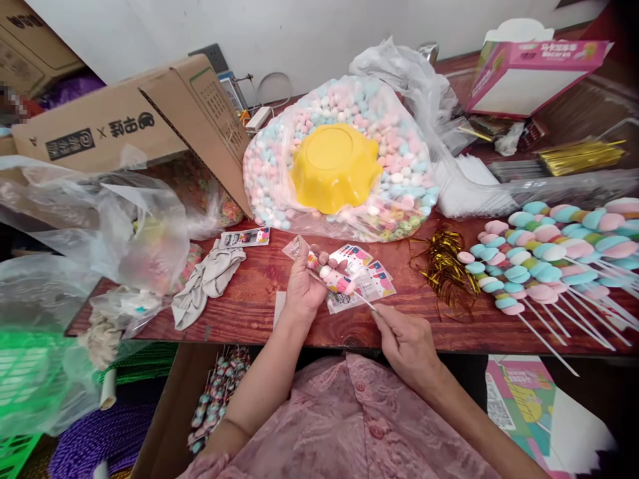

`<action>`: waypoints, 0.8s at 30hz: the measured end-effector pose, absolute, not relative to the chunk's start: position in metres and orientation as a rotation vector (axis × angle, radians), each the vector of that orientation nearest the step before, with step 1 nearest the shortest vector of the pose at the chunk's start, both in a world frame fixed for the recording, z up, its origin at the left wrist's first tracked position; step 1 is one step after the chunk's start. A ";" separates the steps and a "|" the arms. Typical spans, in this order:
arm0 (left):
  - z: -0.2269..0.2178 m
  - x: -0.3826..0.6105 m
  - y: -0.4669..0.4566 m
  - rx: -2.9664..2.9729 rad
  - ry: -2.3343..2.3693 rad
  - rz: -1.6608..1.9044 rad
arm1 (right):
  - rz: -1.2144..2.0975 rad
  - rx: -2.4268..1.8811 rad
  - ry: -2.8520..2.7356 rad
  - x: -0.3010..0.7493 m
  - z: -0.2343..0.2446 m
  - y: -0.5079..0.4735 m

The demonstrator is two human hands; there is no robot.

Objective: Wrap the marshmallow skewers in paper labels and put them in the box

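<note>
My left hand (pixel 305 287) is closed around a small printed clear bag with a marshmallow skewer (pixel 339 281) in or against it; how far the skewer sits inside, I cannot tell. My right hand (pixel 408 342) pinches the skewer's white stick (pixel 364 301) near its lower end. Under and beside the left hand, several flat printed clear bags (pixel 377 279) lie fanned out on the red-brown wooden table (pixel 239 303). To the right are a bundle of gold twist ties (pixel 446 266) and a pile of pink, blue and white marshmallow skewers (pixel 544 249).
Behind my hands, a yellow scalloped bowl (pixel 337 166) rests upside down on a big bag of marshmallows (pixel 404 153). A cardboard box (pixel 200 113) and a grey cloth (pixel 207 283) are at left. A box of finished skewers (pixel 219 396) stands below the table edge.
</note>
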State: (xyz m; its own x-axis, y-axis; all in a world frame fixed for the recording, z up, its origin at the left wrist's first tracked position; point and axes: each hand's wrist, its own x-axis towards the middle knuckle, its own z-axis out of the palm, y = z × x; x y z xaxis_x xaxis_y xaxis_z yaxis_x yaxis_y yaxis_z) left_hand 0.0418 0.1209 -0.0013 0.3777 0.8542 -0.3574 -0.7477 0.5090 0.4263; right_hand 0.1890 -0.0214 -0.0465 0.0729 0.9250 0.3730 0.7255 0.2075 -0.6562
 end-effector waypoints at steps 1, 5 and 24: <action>-0.002 0.042 0.122 0.192 0.613 1.046 | 0.150 -1.570 -1.744 0.189 -0.048 -0.022; -0.002 0.040 0.122 0.190 0.784 1.021 | -0.282 -1.578 -1.875 0.199 -0.049 -0.020; -0.014 0.073 0.056 0.758 0.713 0.777 | 1.035 -1.392 -1.237 0.167 -0.036 -0.010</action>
State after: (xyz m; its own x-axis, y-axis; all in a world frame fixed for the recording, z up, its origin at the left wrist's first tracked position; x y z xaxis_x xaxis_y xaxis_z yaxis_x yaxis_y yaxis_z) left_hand 0.0727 0.0562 -0.0143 0.5178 0.8105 -0.2737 -0.3420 0.4894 0.8022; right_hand 0.1671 -0.0098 -0.0363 0.1225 0.9924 0.0066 0.1691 -0.0143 -0.9855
